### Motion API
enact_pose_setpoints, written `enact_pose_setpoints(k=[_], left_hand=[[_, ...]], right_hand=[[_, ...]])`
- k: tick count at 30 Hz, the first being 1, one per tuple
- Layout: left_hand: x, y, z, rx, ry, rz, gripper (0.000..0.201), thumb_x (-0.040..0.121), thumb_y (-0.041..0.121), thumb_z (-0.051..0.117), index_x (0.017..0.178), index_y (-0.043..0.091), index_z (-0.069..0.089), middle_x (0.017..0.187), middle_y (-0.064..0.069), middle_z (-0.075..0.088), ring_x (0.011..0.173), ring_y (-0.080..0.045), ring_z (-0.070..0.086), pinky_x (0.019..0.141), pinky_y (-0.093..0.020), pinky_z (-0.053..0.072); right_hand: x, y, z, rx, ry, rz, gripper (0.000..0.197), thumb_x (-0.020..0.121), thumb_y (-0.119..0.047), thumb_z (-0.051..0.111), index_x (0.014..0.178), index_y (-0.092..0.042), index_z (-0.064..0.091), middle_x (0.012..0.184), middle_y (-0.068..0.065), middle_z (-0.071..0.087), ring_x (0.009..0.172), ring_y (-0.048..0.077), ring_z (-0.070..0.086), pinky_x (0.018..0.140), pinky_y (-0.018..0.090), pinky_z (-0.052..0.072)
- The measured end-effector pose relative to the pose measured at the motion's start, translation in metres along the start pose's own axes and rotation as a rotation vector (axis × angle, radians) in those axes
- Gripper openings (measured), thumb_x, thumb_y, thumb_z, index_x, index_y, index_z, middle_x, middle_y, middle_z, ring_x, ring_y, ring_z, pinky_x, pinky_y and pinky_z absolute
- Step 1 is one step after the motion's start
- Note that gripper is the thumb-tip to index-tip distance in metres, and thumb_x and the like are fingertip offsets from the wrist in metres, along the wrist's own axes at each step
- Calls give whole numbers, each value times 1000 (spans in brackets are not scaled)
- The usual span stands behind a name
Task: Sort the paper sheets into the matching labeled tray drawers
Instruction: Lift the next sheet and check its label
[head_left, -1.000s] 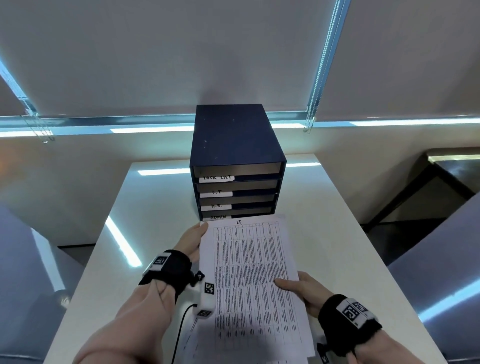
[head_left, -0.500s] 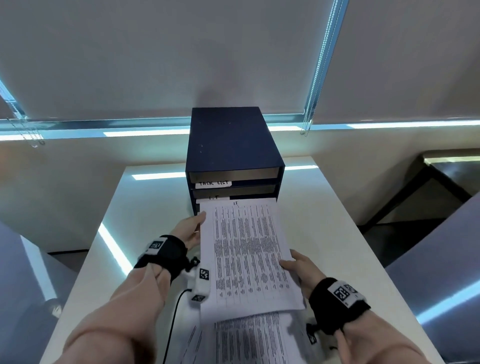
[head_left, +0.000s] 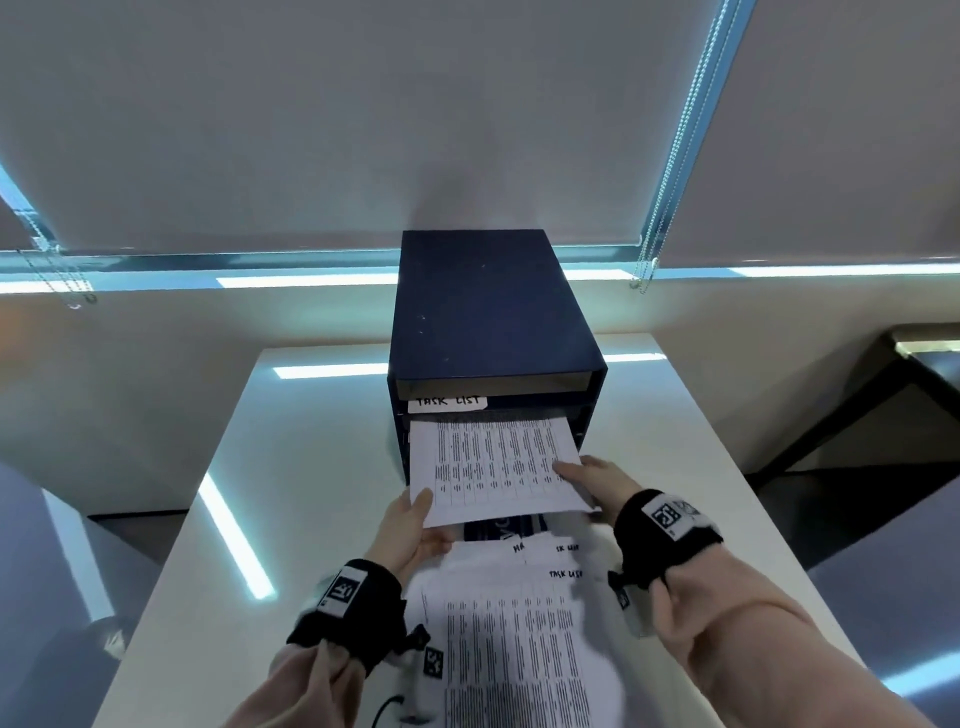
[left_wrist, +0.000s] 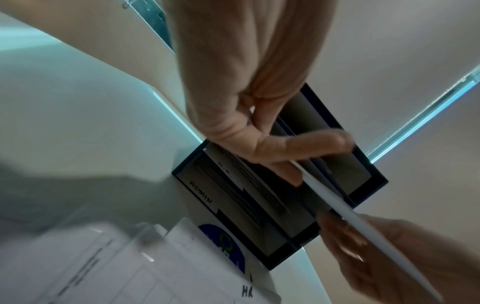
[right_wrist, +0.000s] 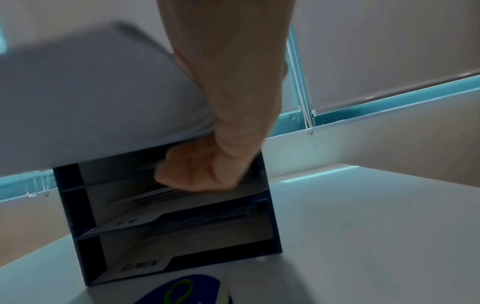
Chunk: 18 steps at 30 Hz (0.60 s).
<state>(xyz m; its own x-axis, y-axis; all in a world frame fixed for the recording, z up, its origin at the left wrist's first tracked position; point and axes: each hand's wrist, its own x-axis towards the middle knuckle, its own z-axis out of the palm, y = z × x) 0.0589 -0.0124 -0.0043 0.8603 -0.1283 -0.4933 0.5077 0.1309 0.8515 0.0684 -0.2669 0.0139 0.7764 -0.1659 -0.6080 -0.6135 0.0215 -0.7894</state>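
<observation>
Paper sheet (head_left: 493, 467) at frame centre is half inside the organizer's (head_left: 488, 312) second slot — left hand (head_left: 410, 525) and right hand (head_left: 592, 480) both pinch its near corners. Lower slots already hold sheets; one pile (head_left: 514, 623) remains below. I count four slots.

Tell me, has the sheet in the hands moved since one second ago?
Yes. The sheet has gone forward, away from the person: its far edge now sits inside the drawer box, in the slot under the TASK LIST label.
</observation>
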Motion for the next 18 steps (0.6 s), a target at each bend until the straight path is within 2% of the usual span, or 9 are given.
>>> enact_pose_setpoints(k=[1, 2, 4, 6, 9, 11, 13, 16, 18], left_hand=[[5, 3, 4, -30, 20, 18, 22, 102, 17, 38, 118, 6, 50, 90, -12, 68, 44, -14, 56, 43, -22, 50], [11, 8, 7, -54, 34, 35, 21, 102, 15, 39, 117, 6, 49, 87, -11, 67, 44, -14, 55, 44, -22, 50], [25, 21, 14, -100, 64, 43, 20, 99, 14, 45, 118, 7, 48, 85, -10, 66, 52, -15, 58, 54, -25, 53], [39, 37, 18, -211, 71, 34, 30, 94, 8, 54, 122, 7, 44, 91, -14, 69, 68, -18, 67, 71, -29, 56], [56, 58, 21, -443, 10, 48, 56, 88, -14, 49, 139, -4, 28, 127, -26, 49, 112, -31, 58, 98, -43, 48], [61, 66, 25, -436, 18, 58, 44, 88, -16, 47, 129, -7, 34, 114, -22, 48, 108, -29, 55, 98, -47, 47], [58, 67, 26, -287, 28, 82, 25, 92, -8, 49, 115, -2, 41, 101, -14, 53, 103, -27, 60, 95, -45, 49], [46, 48, 18, 67, -26, 89, 20, 93, 10, 55, 113, 6, 55, 98, -11, 70, 91, -29, 65, 91, -52, 50], [35, 23, 10, 321, -51, 101, 14, 94, 12, 52, 105, 12, 61, 95, -11, 71, 80, -27, 64, 83, -50, 53]], right_hand=[[-3, 4, 0, 25, -6, 20, 26, 85, -27, 69, 100, -16, 51, 94, 10, 59, 77, 26, 57, 54, 27, 45], [0, 8, -2, 82, -12, 32, 21, 86, -20, 69, 86, -14, 48, 78, 10, 57, 59, 22, 50, 44, 23, 36], [16, 9, -5, 250, 3, 26, 26, 86, -4, 66, 74, -11, 44, 57, 10, 57, 42, 17, 47, 34, 20, 35], [26, -3, 3, 529, 6, 33, 18, 87, 6, 60, 84, -7, 48, 62, 15, 67, 51, 18, 66, 42, 23, 53], [43, -31, 25, 720, -57, -70, 16, 90, 16, 45, 87, 0, 50, 82, 21, 65, 81, 26, 68, 80, 37, 59], [48, -45, 39, 678, -70, -97, 20, 91, 17, 41, 85, 1, 51, 88, 18, 57, 86, 25, 60, 91, 45, 53], [46, -50, 47, 608, -103, -85, 15, 93, 11, 41, 90, 1, 52, 93, 16, 59, 88, 25, 61, 83, 42, 55], [31, -31, 45, 440, -177, -80, 16, 98, -3, 42, 105, -7, 56, 101, 13, 67, 93, 25, 67, 80, 37, 57], [15, -7, 36, 270, -202, -54, 21, 98, -9, 45, 113, -9, 59, 102, 13, 69, 90, 25, 67, 81, 38, 58]])
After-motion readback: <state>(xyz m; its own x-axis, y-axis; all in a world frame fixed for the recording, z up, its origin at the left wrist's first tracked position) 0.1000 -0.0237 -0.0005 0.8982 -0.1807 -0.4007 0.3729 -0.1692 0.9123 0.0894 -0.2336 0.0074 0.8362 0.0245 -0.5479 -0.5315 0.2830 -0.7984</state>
